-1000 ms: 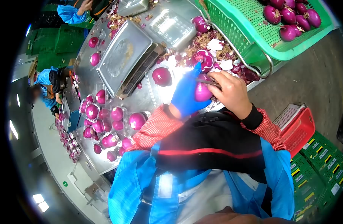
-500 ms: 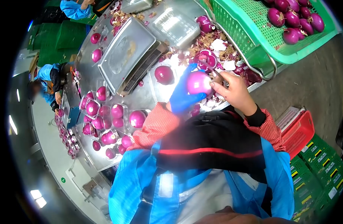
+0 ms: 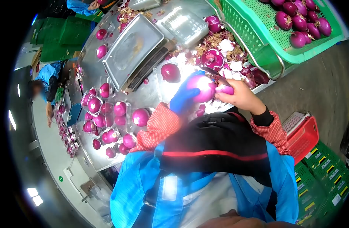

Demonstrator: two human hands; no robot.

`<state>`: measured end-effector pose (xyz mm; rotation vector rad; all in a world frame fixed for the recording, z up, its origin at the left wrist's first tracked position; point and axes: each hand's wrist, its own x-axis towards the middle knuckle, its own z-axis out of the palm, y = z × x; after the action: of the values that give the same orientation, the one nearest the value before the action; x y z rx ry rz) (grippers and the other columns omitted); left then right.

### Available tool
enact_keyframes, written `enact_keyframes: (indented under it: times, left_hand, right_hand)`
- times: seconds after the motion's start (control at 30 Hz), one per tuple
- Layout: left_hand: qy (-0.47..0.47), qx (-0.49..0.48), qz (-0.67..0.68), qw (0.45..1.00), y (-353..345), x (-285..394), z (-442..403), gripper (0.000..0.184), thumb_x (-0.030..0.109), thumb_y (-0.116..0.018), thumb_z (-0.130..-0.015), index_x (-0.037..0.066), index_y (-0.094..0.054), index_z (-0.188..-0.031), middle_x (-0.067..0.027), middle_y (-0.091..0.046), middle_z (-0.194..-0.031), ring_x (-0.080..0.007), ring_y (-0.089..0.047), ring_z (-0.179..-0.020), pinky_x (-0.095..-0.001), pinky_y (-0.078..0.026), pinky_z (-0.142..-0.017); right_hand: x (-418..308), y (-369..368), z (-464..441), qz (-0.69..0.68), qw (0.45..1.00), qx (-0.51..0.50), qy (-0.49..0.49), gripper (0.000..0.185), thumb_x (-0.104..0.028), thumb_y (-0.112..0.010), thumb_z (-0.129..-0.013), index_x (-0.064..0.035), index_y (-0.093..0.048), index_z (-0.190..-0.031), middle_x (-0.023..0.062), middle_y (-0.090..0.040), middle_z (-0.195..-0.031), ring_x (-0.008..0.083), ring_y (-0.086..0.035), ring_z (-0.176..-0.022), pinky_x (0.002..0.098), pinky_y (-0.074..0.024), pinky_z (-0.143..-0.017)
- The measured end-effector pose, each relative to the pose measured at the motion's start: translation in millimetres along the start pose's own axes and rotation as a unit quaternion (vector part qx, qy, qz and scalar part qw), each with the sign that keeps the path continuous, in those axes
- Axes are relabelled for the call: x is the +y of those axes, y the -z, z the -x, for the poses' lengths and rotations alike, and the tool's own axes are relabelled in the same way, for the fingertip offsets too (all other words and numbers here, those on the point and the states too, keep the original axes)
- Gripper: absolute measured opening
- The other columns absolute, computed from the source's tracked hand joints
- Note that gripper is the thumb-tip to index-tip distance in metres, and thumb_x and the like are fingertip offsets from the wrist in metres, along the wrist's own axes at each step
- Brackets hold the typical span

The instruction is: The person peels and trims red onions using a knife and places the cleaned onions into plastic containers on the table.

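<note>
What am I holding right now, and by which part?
A red onion: your gloved left hand grips its left side; your right hand pinches a loosened layer at its right. I can't tell whether the right holds anything else.

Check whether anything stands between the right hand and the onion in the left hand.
Only peel: a purple flap shows between the right hand and the onion, which the left hand holds. Nothing else visible stands in the way.
</note>
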<state>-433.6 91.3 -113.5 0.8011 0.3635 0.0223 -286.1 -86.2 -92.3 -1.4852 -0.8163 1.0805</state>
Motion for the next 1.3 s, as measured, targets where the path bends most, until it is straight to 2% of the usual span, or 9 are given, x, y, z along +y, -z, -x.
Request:
enact_keyframes:
  times: [0.13, 0.23, 0.4, 0.57, 0.63, 0.7, 0.9, 1.2, 1.3]
  left_hand:
    - [0.016, 0.046, 0.049, 0.998, 9.1, -4.6, 1.6, 0.072, 0.021, -0.073, -0.08, 0.004, -0.038, -0.141, -0.0134, -0.054, -0.128, -0.0257, -0.056, -0.117, -0.0416, -0.049, -0.097]
    - [0.075, 0.068, 0.185, 0.978, -1.8, 4.7, 16.6, 0.066, 0.02, -0.071, -0.083, 0.004, -0.04, -0.139, -0.0116, -0.058, -0.123, -0.0215, -0.058, -0.114, -0.0404, -0.054, -0.089]
    - [0.029, 0.033, -0.076, 0.996, 20.8, -19.4, 11.1, 0.046, 0.018, -0.058, -0.095, 0.003, -0.044, -0.136, -0.0113, -0.061, -0.118, -0.0195, -0.061, -0.107, -0.0378, -0.057, -0.078]
    - [0.109, 0.079, 0.187, 0.973, 17.7, -22.1, 10.9, 0.041, 0.018, -0.052, -0.098, 0.0, -0.045, -0.134, -0.0138, -0.062, -0.113, -0.0238, -0.065, -0.099, -0.0377, -0.057, -0.081]
    - [0.023, -0.052, -0.156, 0.986, 26.0, -21.6, 17.5, 0.045, 0.018, -0.056, -0.095, -0.001, -0.044, -0.134, -0.0162, -0.061, -0.118, -0.0269, -0.064, -0.106, -0.0391, -0.054, -0.091]
    - [0.119, -0.024, 0.178, 0.977, 26.2, -21.7, 20.7, 0.049, 0.02, -0.058, -0.093, -0.001, -0.044, -0.135, -0.0171, -0.059, -0.122, -0.0281, -0.061, -0.113, -0.0407, -0.052, -0.096]
    - [0.033, -0.007, -0.08, 0.996, 22.1, -2.4, 27.6, 0.069, 0.018, -0.066, -0.087, 0.005, -0.034, -0.147, -0.0126, -0.045, -0.143, -0.0256, -0.048, -0.129, -0.0394, -0.041, -0.107]
    - [-0.031, 0.032, -0.223, 0.974, 26.1, -5.5, 34.1, 0.076, 0.022, -0.076, -0.08, 0.006, -0.037, -0.144, -0.0108, -0.048, -0.14, -0.0237, -0.048, -0.128, -0.0392, -0.039, -0.108]
    - [-0.049, 0.037, -0.032, 0.998, 27.9, -6.4, 39.2, 0.079, 0.023, -0.075, -0.079, 0.004, -0.035, -0.145, -0.0128, -0.047, -0.14, -0.0261, -0.048, -0.129, -0.0407, -0.04, -0.109]
  right_hand:
    - [-0.9, 2.0, 9.1, -0.217, 0.975, -0.034, -0.041, 0.041, -0.011, -0.074, -0.081, 0.0004, -0.061, -0.118, 0.003, -0.062, -0.082, 0.0116, -0.059, -0.072, 0.0269, -0.0497, -0.067]
    - [4.0, -8.7, -2.9, 0.205, 0.947, 0.24, 0.062, 0.049, -0.024, -0.079, -0.078, -0.0047, -0.061, -0.119, 0.0103, -0.066, -0.088, 0.0157, -0.064, -0.076, 0.0312, -0.0507, -0.07]
    - [-3.2, -35.1, -0.8, 0.242, 0.932, 0.181, 0.198, 0.036, -0.014, -0.073, -0.08, -0.0102, -0.067, -0.115, 0.0078, -0.065, -0.087, 0.0224, -0.064, -0.069, 0.0316, -0.0514, -0.06]
    - [1.6, -34.1, -4.1, 0.339, 0.891, 0.186, 0.238, 0.027, -0.009, -0.069, -0.078, -0.0085, -0.067, -0.105, 0.0079, -0.062, -0.081, 0.0284, -0.063, -0.066, 0.0364, -0.0505, -0.057]
    - [6.4, -34.3, -9.2, 0.338, 0.889, 0.194, 0.239, 0.024, -0.009, -0.068, -0.078, -0.0072, -0.067, -0.101, 0.0084, -0.062, -0.079, 0.0292, -0.063, -0.066, 0.0371, -0.0504, -0.057]
    - [19.4, -37.6, -18.0, 0.224, 0.933, 0.239, 0.147, 0.017, -0.015, -0.067, -0.086, -0.0037, -0.065, -0.098, 0.0084, -0.064, -0.077, 0.0216, -0.062, -0.061, 0.0339, -0.0486, -0.057]
    - [20.9, -41.4, -16.0, 0.063, 0.994, 0.073, 0.041, 0.043, -0.029, -0.069, -0.09, -0.0059, -0.059, -0.125, 0.0072, -0.065, -0.095, 0.0139, -0.058, -0.079, 0.0286, -0.0477, -0.074]
    - [17.6, -60.9, -36.2, 0.229, 0.945, 0.218, 0.08, 0.015, -0.016, -0.062, -0.088, -0.0032, -0.06, -0.097, 0.0153, -0.063, -0.087, 0.0347, -0.064, -0.077, 0.0398, -0.05, -0.067]
    - [40.7, -42.3, -40.7, 0.047, 0.98, 0.193, 0.006, 0.013, -0.014, -0.063, -0.092, -0.0012, -0.06, -0.096, 0.0025, -0.056, -0.072, 0.0118, -0.052, -0.064, 0.0278, -0.0437, -0.061]
